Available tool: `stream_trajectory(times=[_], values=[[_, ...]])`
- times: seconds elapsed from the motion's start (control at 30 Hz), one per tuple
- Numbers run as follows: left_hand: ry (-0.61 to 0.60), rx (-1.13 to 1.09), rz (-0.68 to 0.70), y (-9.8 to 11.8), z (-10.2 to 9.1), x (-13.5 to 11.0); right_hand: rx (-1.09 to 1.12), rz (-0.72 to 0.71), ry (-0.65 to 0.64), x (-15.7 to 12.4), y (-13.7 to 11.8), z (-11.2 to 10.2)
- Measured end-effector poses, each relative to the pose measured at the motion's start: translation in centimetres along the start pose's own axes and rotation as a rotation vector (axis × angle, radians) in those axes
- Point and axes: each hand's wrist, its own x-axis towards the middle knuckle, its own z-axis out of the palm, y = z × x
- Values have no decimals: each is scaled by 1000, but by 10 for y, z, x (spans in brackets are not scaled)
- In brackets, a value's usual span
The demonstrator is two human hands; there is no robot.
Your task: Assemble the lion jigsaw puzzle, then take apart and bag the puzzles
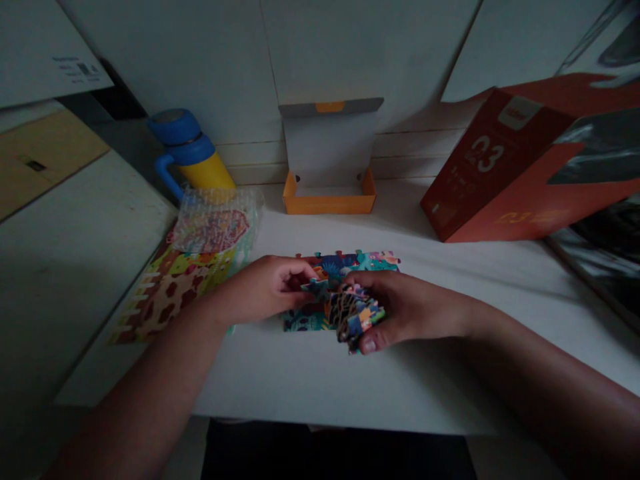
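Between the thumb and fingers of my left hand is a teal jigsaw puzzle piece. My right hand is wrapped round a thick stack of puzzle pieces, their dark cut edges and some coloured faces showing. Both hands are over a partly joined puzzle with knobbed edges, lying flat on the white table. The hands and the stack hide much of its middle and right side.
Behind stands an open orange box, lid up. At left lie a cow-patterned puzzle and a clear bubble-wrap bag of pieces, near a blue and yellow bottle. A large red box leans at right.
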Motion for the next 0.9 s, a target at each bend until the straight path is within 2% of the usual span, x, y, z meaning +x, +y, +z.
stream_trajectory(times=[0.1, 0.17, 0.23, 0.37, 0.5, 0.57, 0.67, 0.77, 0.83, 0.9], values=[[69, -118, -5, 3, 20, 9, -190, -72, 297, 5, 6, -2], [105, -165, -2, 2, 27, 13, -301, -66, 421, 7, 11, -5], [141, -197, 20, 0, 32, 17, -373, -51, 457, 8, 14, -8], [230, -288, 99, 0, 38, 21, -471, -44, 435, 8, 9, -9], [247, -300, 164, 5, 39, 16, -430, -53, 503, 6, 5, -10], [284, -205, 188, 8, 39, 14, -344, -55, 577, 5, 7, -16], [345, 95, 204, 14, 44, 18, -155, -95, 764, 4, 15, -32], [231, 441, 315, 29, 62, 32, -46, -179, 949, 4, 25, -49], [113, 612, 399, 43, 82, 45, -28, -200, 1024, 4, 29, -56], [79, 743, 421, 56, 105, 59, -39, -198, 1065, 4, 31, -59]])
